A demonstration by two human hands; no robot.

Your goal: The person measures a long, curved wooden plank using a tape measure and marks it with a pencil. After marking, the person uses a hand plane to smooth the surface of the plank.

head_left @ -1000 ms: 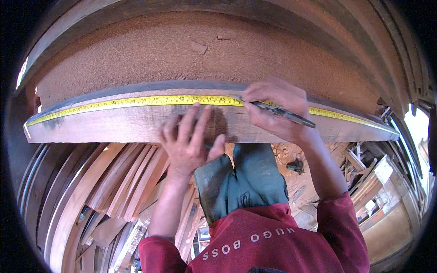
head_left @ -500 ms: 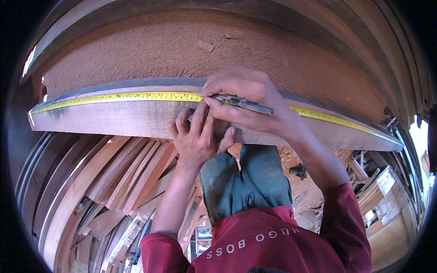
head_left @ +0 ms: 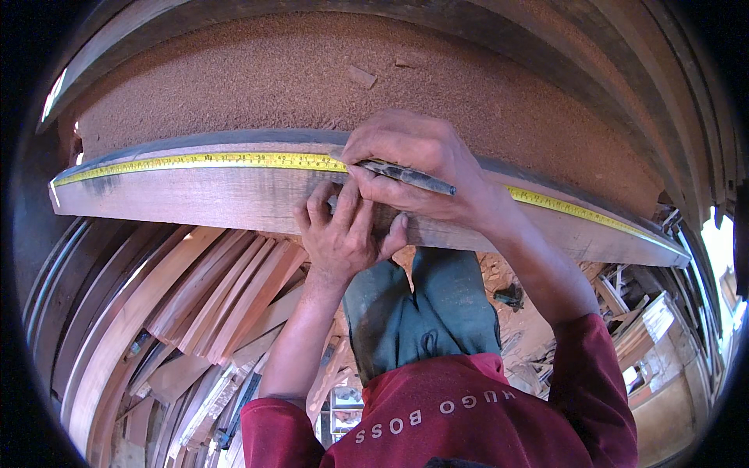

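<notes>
A long wooden board (head_left: 218,187) lies across in front of me, bent in the picture by the lens. Along its far part runs a yellow measuring tape (head_left: 265,160), passing under my hands. My right hand (head_left: 409,160) pinches a dark, mottled pen (head_left: 409,177), its writing end hidden by the fingers at the tape. Close beside it, my left hand (head_left: 339,234) rests against the near part of the board with fingers bent and thumb apart. A small grey bit shows between its fingers; what it is stays unclear.
Brown sawdust (head_left: 257,78) covers the area beyond the board, with small wood scraps (head_left: 361,76) on it. Several timber strips (head_left: 226,296) lean at lower left. Curved dark planks (head_left: 616,70) rise at upper right. More offcuts and panels (head_left: 655,351) stand at lower right.
Both hands stay close together at the tape. The pen's back end has swung slightly left, and the left fingers have shifted a little, exposing the grey bit. The board appears slightly higher on its left side.
</notes>
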